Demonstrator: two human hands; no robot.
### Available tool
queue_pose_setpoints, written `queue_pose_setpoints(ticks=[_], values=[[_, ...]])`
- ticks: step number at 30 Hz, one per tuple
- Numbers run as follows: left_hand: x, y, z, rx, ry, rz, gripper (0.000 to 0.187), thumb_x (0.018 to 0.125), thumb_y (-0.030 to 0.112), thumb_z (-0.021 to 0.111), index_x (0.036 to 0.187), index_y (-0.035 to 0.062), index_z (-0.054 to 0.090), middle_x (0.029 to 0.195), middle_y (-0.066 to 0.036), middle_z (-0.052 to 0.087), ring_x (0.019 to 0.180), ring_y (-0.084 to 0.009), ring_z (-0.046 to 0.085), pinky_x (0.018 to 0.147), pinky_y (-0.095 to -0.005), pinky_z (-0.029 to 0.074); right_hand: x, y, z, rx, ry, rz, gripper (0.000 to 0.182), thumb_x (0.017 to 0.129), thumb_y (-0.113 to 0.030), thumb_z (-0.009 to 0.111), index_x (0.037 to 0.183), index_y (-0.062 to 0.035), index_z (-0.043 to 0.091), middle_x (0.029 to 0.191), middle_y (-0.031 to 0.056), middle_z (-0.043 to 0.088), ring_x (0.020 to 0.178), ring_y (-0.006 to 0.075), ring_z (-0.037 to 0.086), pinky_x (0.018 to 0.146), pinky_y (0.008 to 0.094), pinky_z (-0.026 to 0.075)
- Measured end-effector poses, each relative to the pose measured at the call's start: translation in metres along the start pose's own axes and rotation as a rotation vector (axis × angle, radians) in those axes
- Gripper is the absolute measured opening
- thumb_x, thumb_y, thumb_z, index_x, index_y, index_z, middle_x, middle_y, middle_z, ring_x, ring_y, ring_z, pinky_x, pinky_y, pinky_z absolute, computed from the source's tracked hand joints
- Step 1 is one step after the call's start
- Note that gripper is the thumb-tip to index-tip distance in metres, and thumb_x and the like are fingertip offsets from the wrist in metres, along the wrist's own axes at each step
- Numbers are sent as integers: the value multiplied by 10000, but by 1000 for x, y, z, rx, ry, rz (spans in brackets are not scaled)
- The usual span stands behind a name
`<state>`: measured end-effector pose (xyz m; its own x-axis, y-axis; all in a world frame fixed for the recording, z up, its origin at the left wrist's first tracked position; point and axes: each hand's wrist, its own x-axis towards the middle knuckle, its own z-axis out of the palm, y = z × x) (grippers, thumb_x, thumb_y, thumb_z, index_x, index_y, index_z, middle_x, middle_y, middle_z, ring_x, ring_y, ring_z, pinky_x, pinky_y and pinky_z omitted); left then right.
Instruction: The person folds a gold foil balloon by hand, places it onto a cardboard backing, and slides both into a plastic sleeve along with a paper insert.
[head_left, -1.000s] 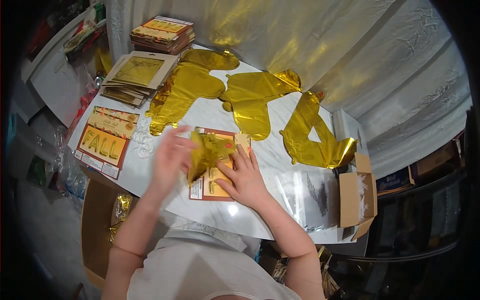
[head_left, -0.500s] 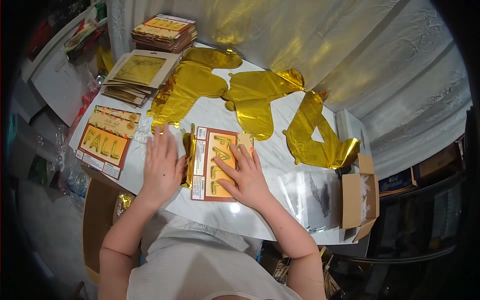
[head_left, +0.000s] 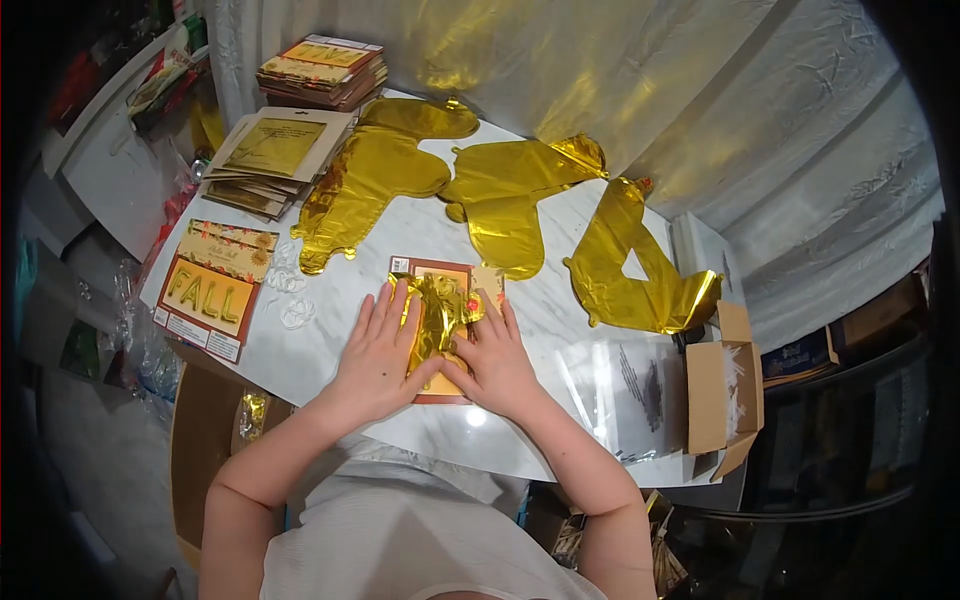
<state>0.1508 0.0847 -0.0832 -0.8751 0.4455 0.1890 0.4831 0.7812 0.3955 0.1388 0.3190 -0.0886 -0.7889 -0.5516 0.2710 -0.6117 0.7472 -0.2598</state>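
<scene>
A printed card (head_left: 432, 268) lies on the white marble table (head_left: 350, 290) in front of me. A folded gold foil balloon (head_left: 438, 315) rests on top of the card. My left hand (head_left: 378, 355) lies flat on the card's left part, fingers spread, touching the foil. My right hand (head_left: 497, 360) presses flat on the card's right part, thumb against the foil. Neither hand grips anything.
Three flat gold foil letter balloons (head_left: 375, 180) (head_left: 510, 195) (head_left: 630, 265) lie across the far table. A "FALL" card (head_left: 212, 288) sits at left, card stacks (head_left: 275, 150) (head_left: 322, 68) behind it. Clear bags (head_left: 620, 395) and a small cardboard box (head_left: 722, 395) are at right. Plastic rings (head_left: 290, 295) lie near the card.
The gold foil, pushed to the card's left edge half a second ago, now lies on top of the card. My left hand moved right from the table onto the card.
</scene>
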Motion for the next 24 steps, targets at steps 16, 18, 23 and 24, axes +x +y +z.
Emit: queue_pose_setpoints(ticks=[16,18,23,24], values=[[22,-48,-18,74,-75,203,749,1076,421,532,1602,-87,370,1697,-303,304,1583,-438,295,1326,-548,175,1,-3,-3,5,6,-2,410,987,-398,662,1259,-98,729,1550,270,488,1556,489,326,1295,650,156],[21,-50,-15,87,-80,215,787,1071,460,531,1607,-89,360,1708,-311,276,1600,-440,257,1330,-548,156,1,-2,-5,0,-13,5,414,988,-397,661,1267,-99,727,1543,270,495,1559,489,322,1296,648,156],[22,-49,-20,146,-100,258,933,1040,603,538,1619,-99,330,1722,-332,236,1633,-446,184,1335,-554,106,1,-3,-7,-24,-54,10,422,990,-399,660,1284,-103,723,1531,270,507,1561,489,321,1297,644,161],[22,-48,-21,161,-99,265,966,1027,631,547,1615,-104,334,1721,-328,244,1629,-448,194,1334,-557,106,1,-3,-8,-34,-59,11,424,992,-403,661,1295,-112,720,1542,267,501,1562,487,322,1296,643,164]])
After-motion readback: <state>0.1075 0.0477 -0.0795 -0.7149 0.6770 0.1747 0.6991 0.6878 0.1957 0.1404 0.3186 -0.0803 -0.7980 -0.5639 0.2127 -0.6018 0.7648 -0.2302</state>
